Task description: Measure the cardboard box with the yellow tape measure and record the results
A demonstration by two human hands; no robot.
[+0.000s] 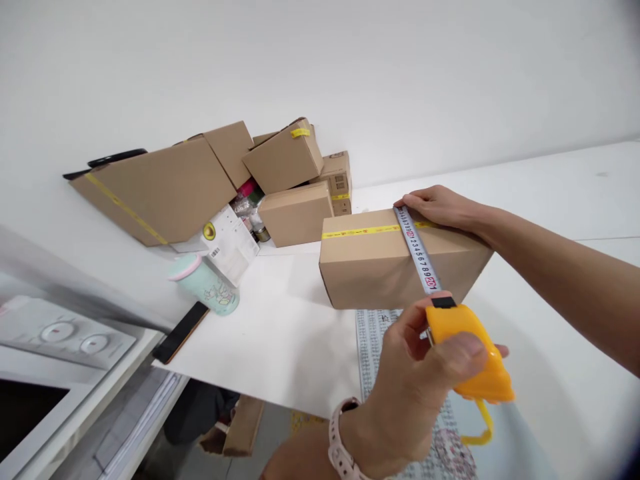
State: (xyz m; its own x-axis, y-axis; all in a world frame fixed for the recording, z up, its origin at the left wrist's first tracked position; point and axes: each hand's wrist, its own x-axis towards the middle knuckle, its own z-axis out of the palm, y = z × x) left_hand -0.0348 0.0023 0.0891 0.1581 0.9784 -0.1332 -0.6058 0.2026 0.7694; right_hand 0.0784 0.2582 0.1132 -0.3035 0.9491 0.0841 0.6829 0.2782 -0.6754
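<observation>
The left hand [410, 393] wraps its fingers round the near tape measure [474, 353], likely light, hard and best gripped by its sides, while the right hand [443, 205] fingers its probably springy blade [419, 253] at the far edge of the box [370, 275] on the table [280, 340].

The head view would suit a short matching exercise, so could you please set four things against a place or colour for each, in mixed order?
1. tape measure
2. cup
3. right hand
4. watch

A. mostly mint green
B. at the far edge of the cardboard box
C. worn on the wrist
D. held in the left hand

Pairs: 1-D, 2-A, 3-B, 4-C
</observation>
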